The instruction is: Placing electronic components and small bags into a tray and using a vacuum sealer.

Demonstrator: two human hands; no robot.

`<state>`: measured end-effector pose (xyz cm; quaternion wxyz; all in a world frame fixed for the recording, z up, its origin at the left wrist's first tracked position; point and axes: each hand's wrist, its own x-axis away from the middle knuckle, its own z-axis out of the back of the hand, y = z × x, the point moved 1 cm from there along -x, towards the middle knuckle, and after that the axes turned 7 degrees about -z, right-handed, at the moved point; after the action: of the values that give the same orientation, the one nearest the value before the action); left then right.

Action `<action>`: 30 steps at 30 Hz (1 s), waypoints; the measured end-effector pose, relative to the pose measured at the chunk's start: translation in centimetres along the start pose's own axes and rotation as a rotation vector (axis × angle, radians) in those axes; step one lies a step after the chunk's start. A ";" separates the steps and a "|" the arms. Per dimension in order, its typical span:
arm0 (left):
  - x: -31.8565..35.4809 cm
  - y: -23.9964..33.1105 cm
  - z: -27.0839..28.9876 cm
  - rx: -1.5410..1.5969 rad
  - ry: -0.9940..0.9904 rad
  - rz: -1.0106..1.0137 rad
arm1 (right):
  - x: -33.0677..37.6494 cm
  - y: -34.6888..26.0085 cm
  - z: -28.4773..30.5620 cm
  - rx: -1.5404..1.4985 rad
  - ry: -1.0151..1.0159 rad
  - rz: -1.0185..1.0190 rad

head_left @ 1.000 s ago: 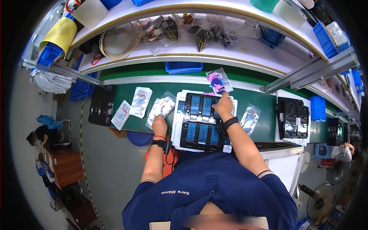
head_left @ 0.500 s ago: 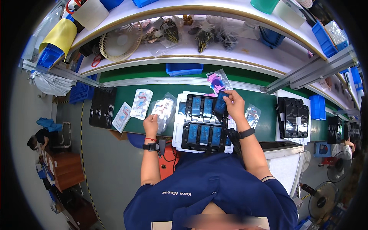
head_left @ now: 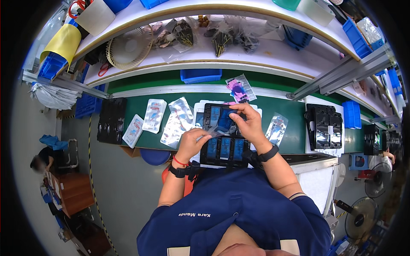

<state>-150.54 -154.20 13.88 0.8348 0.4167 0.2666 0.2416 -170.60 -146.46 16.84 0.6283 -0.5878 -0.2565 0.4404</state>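
Observation:
My right hand (head_left: 247, 121) pinches a flat blue battery (head_left: 224, 122) between thumb and fingers, above a black plastic tray (head_left: 208, 114). My left hand (head_left: 192, 143) is closed on the edge of a clear plastic pouch (head_left: 216, 130), which meets the battery's near end. Whether the battery's end is inside the pouch, I cannot tell. More blue batteries (head_left: 225, 148) lie in the tray's compartments, in two rows. Under the tray is a white board (head_left: 198, 108). Left of it, silvery printed pouches (head_left: 178, 121) lie on the green table.
Stacks of printed pouches (head_left: 154, 115) and black trays (head_left: 112, 120) lie to the left. Pink and purple stickers (head_left: 238, 89) are behind the tray. At right are another pouch (head_left: 277, 130) and more black trays (head_left: 324, 128). A shelf (head_left: 192, 68) spans the back.
My left hand has moved right from the pouches to the tray, now with a clear pouch. My right hand has brought the battery left and nearer, toward the left hand.

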 end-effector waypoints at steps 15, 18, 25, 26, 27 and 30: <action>-2.9 -3.9 -3.9 0.302 0.210 0.231 | 4.2 6.6 6.3 -0.273 0.083 -0.567; -2.6 -14.1 -1.3 -0.416 0.391 0.454 | 4.8 13.6 12.9 -0.176 0.320 -0.638; -1.9 -16.4 -1.4 -0.932 0.220 0.608 | 4.6 14.6 11.7 1.119 0.575 -0.152; -2.0 -15.9 -1.8 -0.926 0.214 0.597 | 4.0 14.4 10.0 1.001 0.442 -0.128; -2.2 -15.2 -2.0 -0.925 0.203 0.509 | 3.5 14.2 8.1 0.879 0.310 -0.106; -0.9 -16.4 -1.8 -0.885 0.132 0.386 | 0.9 11.8 1.4 0.718 -0.065 -0.123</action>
<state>-149.36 -162.51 -0.35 0.8532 0.0474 0.1084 0.5080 -174.25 -145.89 5.51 0.8113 -0.2991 -0.1402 0.4823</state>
